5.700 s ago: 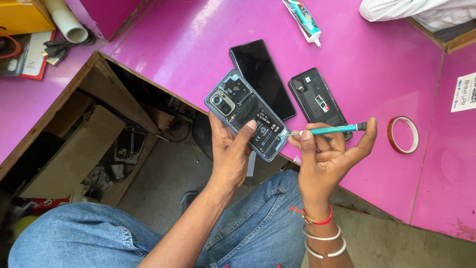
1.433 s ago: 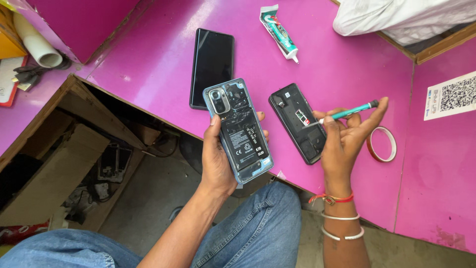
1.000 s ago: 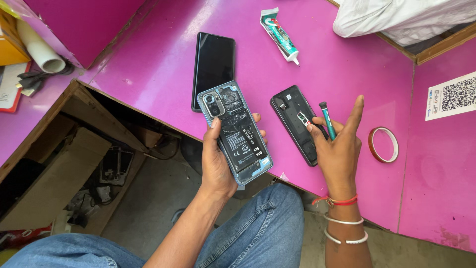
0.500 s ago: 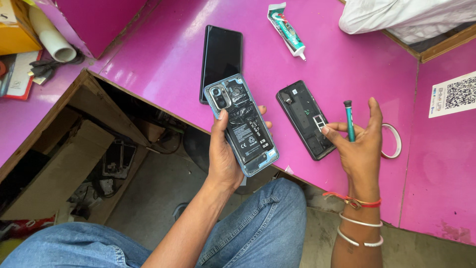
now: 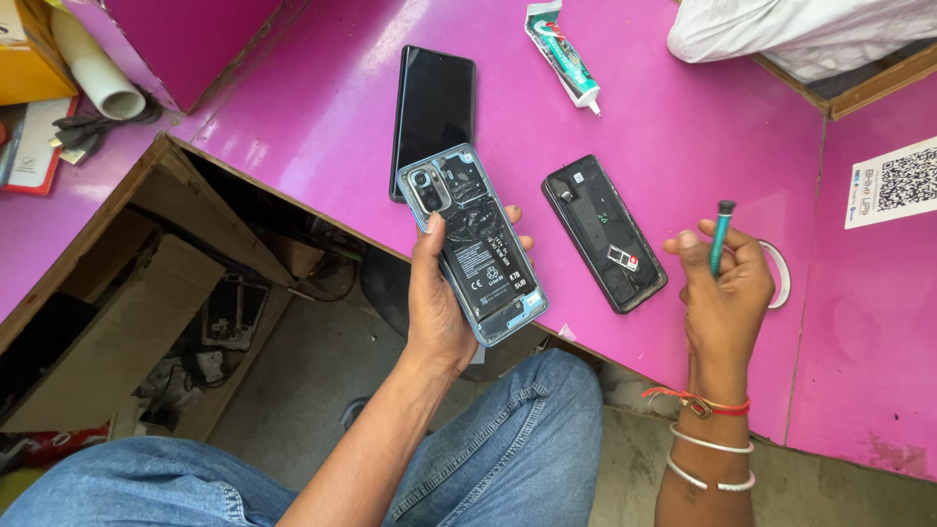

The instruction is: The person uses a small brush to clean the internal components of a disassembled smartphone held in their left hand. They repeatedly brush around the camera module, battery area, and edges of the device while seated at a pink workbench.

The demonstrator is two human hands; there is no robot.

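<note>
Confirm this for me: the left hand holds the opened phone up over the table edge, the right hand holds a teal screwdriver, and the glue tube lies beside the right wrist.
Not quite. The head view shows the glue tube lying at the far side of the table, well away from the right wrist. The rest stands: the left hand holds the opened phone over the table edge, and the right hand holds the teal screwdriver.

Pink table (image 5: 683,117), black phone (image 5: 434,112), teal screwdriver (image 5: 719,237), blue jeans (image 5: 508,459)
</note>
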